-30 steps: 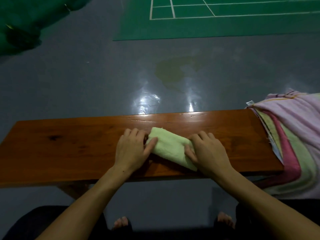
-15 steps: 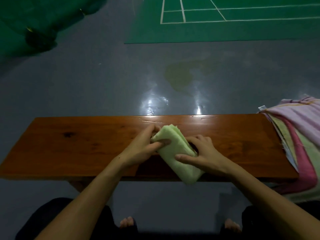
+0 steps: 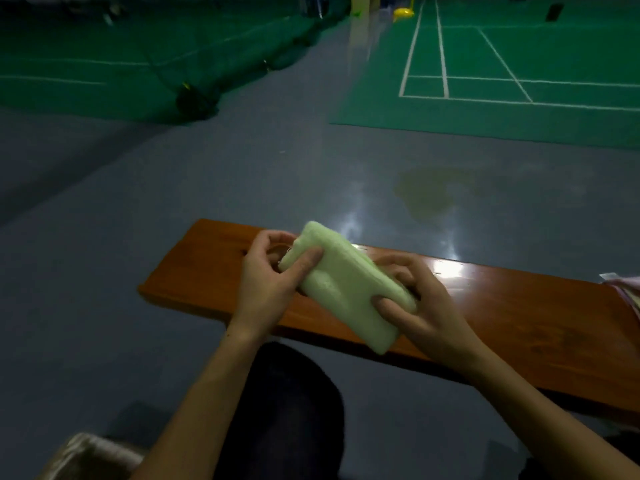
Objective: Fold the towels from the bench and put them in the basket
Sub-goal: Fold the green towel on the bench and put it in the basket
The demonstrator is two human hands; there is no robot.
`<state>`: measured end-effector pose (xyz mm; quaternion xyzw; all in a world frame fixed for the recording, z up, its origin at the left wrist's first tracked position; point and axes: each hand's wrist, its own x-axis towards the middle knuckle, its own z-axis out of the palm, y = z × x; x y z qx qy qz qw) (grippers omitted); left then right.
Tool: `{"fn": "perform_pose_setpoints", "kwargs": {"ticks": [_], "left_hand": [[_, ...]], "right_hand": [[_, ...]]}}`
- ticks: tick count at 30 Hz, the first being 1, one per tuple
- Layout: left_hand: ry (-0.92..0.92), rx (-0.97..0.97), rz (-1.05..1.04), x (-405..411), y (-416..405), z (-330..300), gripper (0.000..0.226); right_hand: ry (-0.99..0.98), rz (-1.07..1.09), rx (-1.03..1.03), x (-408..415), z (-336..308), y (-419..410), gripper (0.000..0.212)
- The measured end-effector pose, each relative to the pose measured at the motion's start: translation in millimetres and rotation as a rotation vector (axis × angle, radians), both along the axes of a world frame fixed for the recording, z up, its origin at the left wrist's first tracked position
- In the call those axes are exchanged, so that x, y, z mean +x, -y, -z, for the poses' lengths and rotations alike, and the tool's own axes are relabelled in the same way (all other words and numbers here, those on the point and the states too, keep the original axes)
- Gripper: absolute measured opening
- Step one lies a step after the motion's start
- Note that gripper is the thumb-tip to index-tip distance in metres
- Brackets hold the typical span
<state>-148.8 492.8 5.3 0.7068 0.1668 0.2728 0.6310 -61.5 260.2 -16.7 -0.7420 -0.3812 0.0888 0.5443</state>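
Your counter (image 3: 519,317) runs from centre to the right edge, with the basket (image 3: 86,455) at bottom left on the floor. The folded towel (image 3: 343,289) sits lifted above the counter's left end. Your left hand (image 3: 270,275) and right hand (image 3: 415,303) each pinch an end of it, thumb on top, fingers curled beneath.

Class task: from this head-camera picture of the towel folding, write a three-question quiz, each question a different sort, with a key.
1. True or false: both hands grip the folded green towel.
2. The wooden bench lies: A) under the towel B) left of the basket C) on the court.
3. Fill in: at the lower left corner, the edge of a ____ shows.

Key: 1 true, left hand and right hand both hold it. 2 A. 3 basket, probably.
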Motion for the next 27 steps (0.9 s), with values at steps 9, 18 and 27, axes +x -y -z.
{"fn": "perform_pose_setpoints", "kwargs": {"ticks": [9,18,27], "left_hand": [[-0.006,-0.060,-0.339,-156,-94,8,0.037],[-0.125,0.129,-0.723,-323,-168,79,0.026],[-0.262,-0.173,-0.938,-437,-210,190,0.030]], "right_hand": [[0.165,-0.368,-0.126,-80,-20,-135,0.041],[0.104,-0.790,-0.387,-202,22,-263,0.047],[-0.050,-0.725,-0.617,-311,142,-345,0.046]]}}
